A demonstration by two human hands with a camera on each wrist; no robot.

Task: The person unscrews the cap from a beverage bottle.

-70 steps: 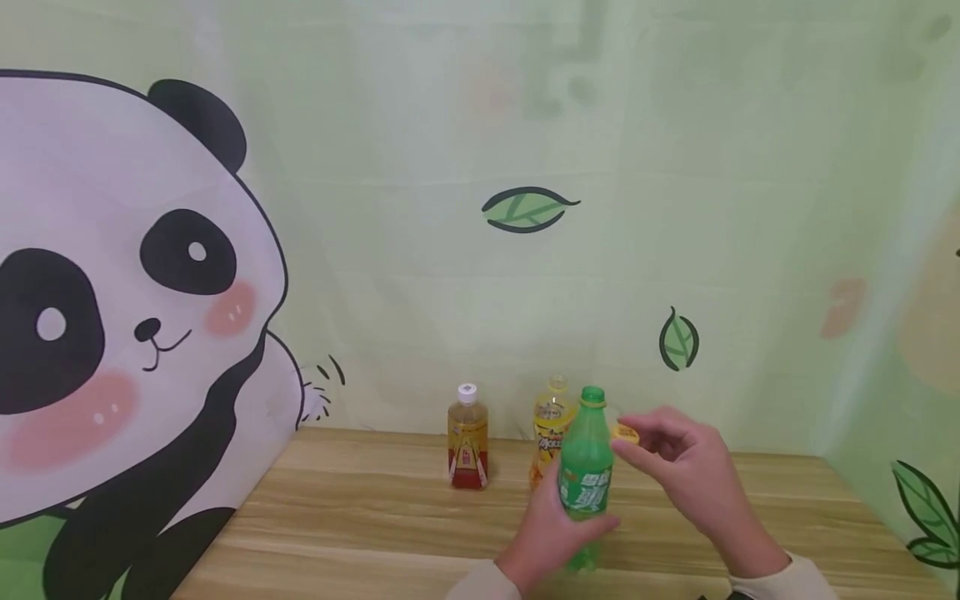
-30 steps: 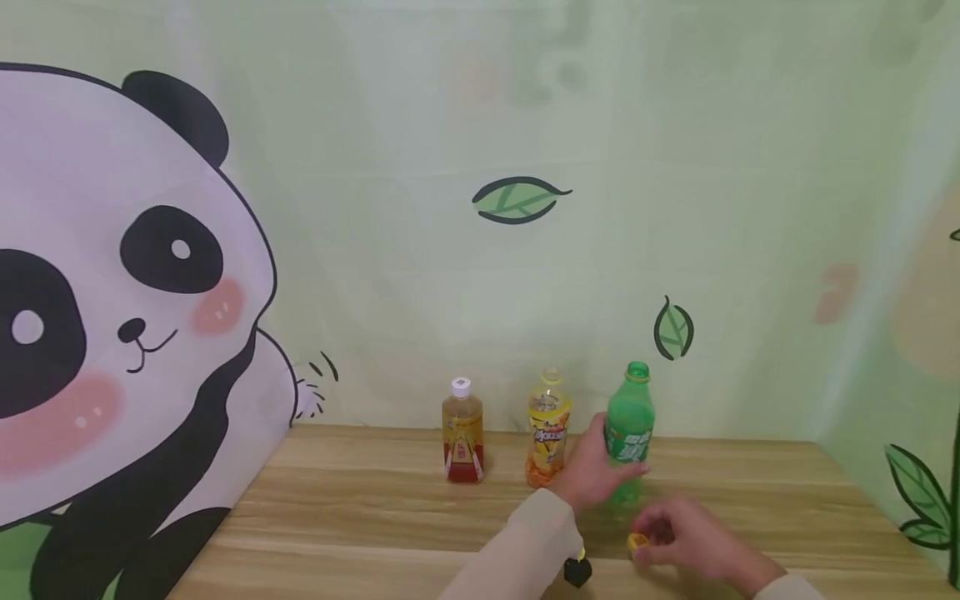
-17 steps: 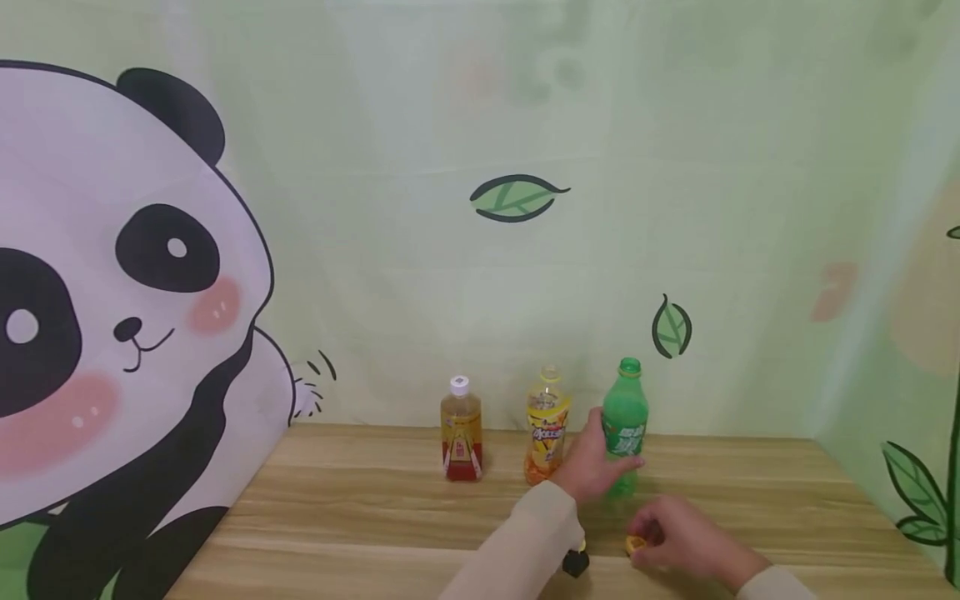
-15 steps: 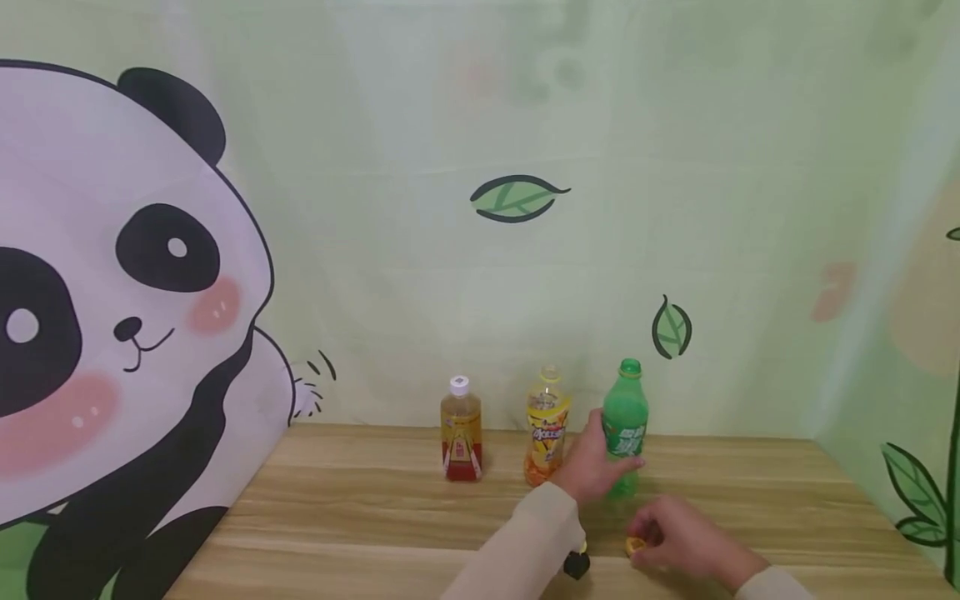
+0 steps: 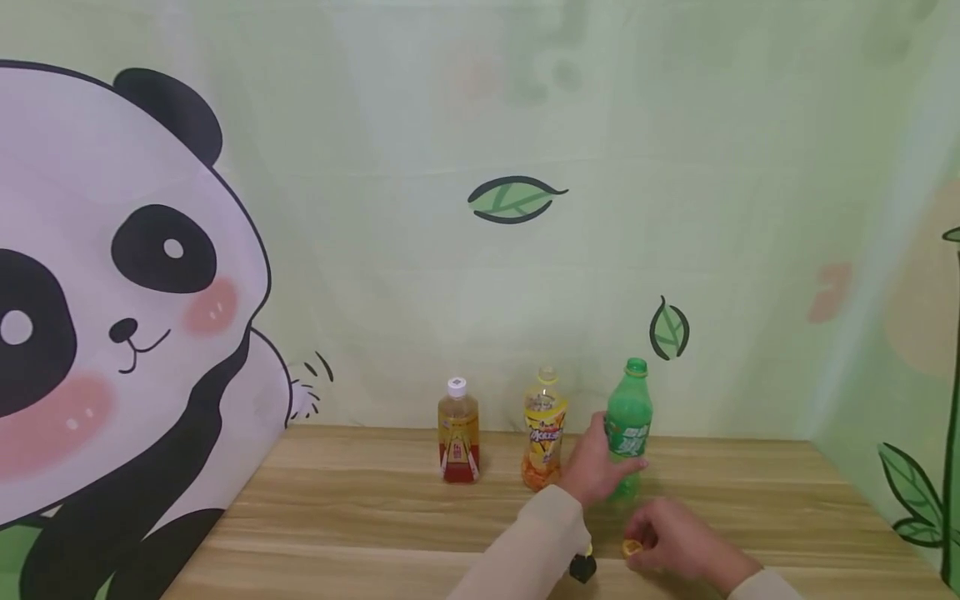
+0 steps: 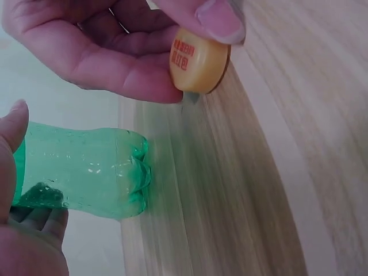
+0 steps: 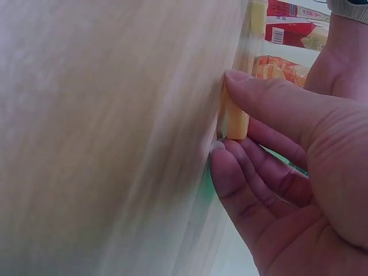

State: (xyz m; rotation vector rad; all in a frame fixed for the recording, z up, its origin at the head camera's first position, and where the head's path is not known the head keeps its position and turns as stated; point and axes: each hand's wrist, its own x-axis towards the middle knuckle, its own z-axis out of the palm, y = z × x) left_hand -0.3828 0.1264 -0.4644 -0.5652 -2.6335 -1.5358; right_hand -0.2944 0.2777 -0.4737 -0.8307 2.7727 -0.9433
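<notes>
My left hand (image 5: 600, 467) holds a green plastic bottle (image 5: 628, 408) upright around its lower half, its mouth uncapped. The base of the green bottle (image 6: 109, 169) is at or very close to the tabletop. In front and to the right, my right hand (image 5: 678, 542) pinches a yellow bottle cap (image 5: 632, 547) between thumb and fingers, down at the table. Red print shows on top of this cap (image 6: 192, 60) in the left wrist view. Left of the green bottle stands an open bottle with orange liquid (image 5: 543, 442). Beyond it is a white-capped bottle of reddish-brown drink (image 5: 458, 437).
All of this is on a wooden table (image 5: 337, 517) against a backdrop printed with a panda (image 5: 150, 317). A small yellow piece (image 7: 259, 16), perhaps another cap, lies beyond my right hand. A black device (image 5: 582, 568) shows beside my left sleeve.
Since the earliest frame, the green bottle has moved right and back in my left hand. My right hand has lowered the cap from beside the bottle to the table. Recently both hands barely move.
</notes>
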